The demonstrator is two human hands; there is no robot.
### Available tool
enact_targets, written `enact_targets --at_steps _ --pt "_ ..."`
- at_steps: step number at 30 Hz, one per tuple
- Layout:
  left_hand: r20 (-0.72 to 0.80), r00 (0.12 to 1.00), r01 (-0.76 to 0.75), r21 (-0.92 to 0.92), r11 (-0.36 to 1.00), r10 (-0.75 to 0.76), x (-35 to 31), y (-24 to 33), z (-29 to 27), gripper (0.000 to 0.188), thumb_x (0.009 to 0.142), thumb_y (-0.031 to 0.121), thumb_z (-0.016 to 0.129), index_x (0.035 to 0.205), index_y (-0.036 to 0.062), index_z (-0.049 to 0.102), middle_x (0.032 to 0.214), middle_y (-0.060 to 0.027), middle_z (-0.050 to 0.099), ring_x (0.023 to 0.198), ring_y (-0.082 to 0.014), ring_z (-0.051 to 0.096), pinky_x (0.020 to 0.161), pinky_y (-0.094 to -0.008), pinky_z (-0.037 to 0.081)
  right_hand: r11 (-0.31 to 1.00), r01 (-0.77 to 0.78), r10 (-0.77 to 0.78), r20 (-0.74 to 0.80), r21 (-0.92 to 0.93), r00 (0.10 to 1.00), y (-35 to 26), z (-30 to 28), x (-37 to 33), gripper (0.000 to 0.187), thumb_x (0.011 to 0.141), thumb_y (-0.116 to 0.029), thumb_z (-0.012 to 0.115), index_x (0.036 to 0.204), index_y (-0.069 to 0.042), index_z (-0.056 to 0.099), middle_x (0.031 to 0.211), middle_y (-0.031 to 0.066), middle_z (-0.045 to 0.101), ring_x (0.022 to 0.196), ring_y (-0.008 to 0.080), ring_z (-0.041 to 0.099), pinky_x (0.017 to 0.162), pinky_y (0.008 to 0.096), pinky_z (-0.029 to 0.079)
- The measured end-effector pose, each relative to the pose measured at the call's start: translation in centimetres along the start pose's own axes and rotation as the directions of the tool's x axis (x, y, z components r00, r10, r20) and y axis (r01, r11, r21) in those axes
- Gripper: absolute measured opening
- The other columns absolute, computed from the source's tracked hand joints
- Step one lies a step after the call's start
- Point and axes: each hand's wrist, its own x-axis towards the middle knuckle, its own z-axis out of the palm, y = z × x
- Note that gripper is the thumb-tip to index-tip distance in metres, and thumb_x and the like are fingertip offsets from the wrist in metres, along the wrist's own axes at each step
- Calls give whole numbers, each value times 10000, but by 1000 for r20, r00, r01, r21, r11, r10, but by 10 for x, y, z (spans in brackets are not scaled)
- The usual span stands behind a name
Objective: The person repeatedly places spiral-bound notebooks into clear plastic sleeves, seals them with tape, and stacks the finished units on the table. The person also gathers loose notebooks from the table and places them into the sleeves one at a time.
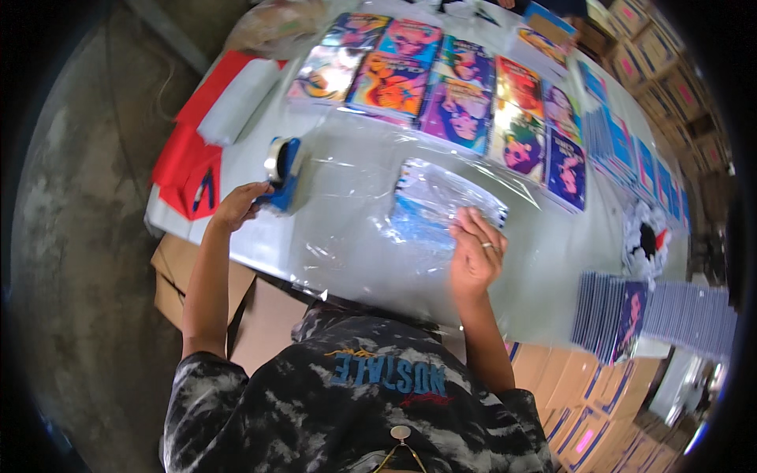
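My left hand is at the near end of a blue tape dispenser with a tape roll in it. Its thumb and fingers are pinched together; any tape between them is too fine to see. My right hand, wearing a ring, has its fingers drawn together on clear plastic film at the right side of a spiral-bound notebook. This film lies loosely over the notebook, crinkled and shiny, and more of it spreads on the white table.
Colourful illustrated notebooks stand in rows along the far side. More stacks are at the right edge. Left lie red sheets, a white roll and pens. Cardboard boxes stand below and right.
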Motion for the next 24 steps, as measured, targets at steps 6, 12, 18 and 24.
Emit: enact_targets --at_steps 6,12,18,24 --pt "39 999 2 -89 996 2 -48 -65 5 224 864 212 587 847 -4 643 966 -88 643 886 -193 618 820 -303 481 1000 10 -11 -29 -28 1000 -1 4 -2 113 730 15 673 721 -97 667 947 49 701 995 179 631 836 282 400" --pt "-615 675 -492 37 870 408 -45 73 88 261 893 185 554 823 -39 668 641 -89 638 510 -125 573 471 -254 449 1000 13 -14 -17 -27 1000 4 -2 -2 116 722 20 673 737 -95 665 947 48 701 994 179 631 836 282 401" --pt "177 925 -279 -285 917 337 -100 103 269 390 886 346 609 684 13 609 591 -52 594 436 -86 502 414 -221 401 1000 18 -18 4 12 1000 3 -1 -2 152 715 26 676 804 -94 650 964 27 691 984 178 634 814 295 400" --pt "40 951 -276 -331 902 305 -86 79 290 392 857 329 656 611 33 585 519 -21 546 428 -52 470 397 -204 357 969 -21 89 270 -246 959 -9 -15 12 310 778 -51 603 1087 -67 613 1238 29 568 1012 170 553 825 308 360"
